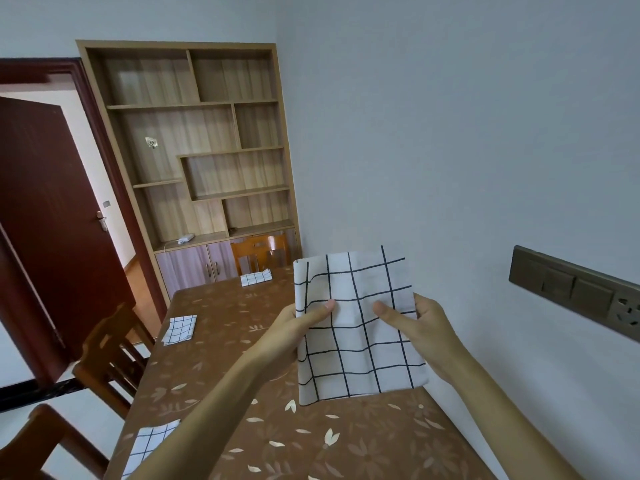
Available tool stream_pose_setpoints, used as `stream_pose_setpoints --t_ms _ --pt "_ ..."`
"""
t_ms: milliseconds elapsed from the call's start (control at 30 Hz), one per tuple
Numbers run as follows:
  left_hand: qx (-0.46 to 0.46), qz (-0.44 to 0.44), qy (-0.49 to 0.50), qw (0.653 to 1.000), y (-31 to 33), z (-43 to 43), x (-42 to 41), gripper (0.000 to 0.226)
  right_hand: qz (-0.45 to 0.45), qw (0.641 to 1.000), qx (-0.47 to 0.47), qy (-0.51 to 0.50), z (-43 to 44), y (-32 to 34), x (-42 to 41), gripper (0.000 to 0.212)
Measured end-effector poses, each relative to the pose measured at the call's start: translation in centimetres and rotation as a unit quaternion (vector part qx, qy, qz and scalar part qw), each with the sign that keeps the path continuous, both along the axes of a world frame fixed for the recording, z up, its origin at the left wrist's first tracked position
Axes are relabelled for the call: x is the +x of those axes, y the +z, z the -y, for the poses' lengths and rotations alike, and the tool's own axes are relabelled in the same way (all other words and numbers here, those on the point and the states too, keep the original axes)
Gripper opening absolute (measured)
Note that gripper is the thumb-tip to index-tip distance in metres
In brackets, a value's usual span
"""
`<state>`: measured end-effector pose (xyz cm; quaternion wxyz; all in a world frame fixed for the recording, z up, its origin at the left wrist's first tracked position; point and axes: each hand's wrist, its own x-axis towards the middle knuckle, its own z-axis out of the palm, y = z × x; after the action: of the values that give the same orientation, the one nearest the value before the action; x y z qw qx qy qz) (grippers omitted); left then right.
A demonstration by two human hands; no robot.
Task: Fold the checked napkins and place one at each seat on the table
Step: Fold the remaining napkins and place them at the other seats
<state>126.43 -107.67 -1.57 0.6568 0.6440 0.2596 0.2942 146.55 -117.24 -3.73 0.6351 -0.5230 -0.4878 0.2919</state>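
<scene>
I hold a white checked napkin (356,341) up in the air above the table (311,438), folded into a tall rectangle. My left hand (298,327) grips its left edge with the thumb on the front. My right hand (422,330) grips its right edge the same way. Three folded checked napkins lie on the brown flowered tablecloth: one at the far end (256,277), one at the left edge midway (179,329), and one at the near left edge (149,445), partly hidden by my left forearm.
Wooden chairs stand at the far end (259,252) and along the left side (107,358), with another at the near left (45,441). The wall runs close along the table's right side, with a switch panel (575,292). A shelf unit (197,150) and an open door (45,220) stand behind.
</scene>
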Motion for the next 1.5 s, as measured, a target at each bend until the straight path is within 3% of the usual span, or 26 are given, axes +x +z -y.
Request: stream_pose_setpoints --t_ms 200,400,700,900,1000,1167,1300,1500 --pt "0.005 0.004 -0.013 1.0 0.0 -0.1 0.2 0.03 -0.022 0.999 -0.016 0.026 0.0 -0.2 0.0 0.019" --pt "0.116 0.0 0.1 0.988 -1.6 -1.1 0.3 0.02 -0.093 0.996 0.013 0.001 0.2 0.2 0.7 0.025" --pt "0.083 0.003 0.134 0.988 -2.4 -2.7 -0.3 0.024 -0.156 0.987 0.002 -0.026 -0.2 0.1 1.6 0.019" --pt "0.173 -0.072 0.102 0.977 -3.8 -1.8 0.0 0.055 -0.195 0.979 0.006 -0.066 -0.7 0.7 1.5 0.023" --pt "0.152 -0.053 0.12 0.98 -4.1 -2.0 0.5 0.06 -0.175 0.981 -0.002 -0.083 -0.7 0.9 1.3 0.02" --pt "0.08 0.02 0.137 0.987 -3.6 -2.2 0.4 0.052 -0.187 0.982 -0.012 -0.015 -0.1 0.8 1.5 0.022" --pt "0.039 0.044 0.095 0.994 -3.0 -1.9 0.0 0.047 -0.166 0.985 -0.017 -0.033 -0.2 0.4 1.9 0.018" --pt "-0.01 0.008 -0.024 1.0 -3.1 -1.9 -0.9 0.053 -0.158 0.986 -0.021 -0.048 -0.2 0.4 2.4 0.019"
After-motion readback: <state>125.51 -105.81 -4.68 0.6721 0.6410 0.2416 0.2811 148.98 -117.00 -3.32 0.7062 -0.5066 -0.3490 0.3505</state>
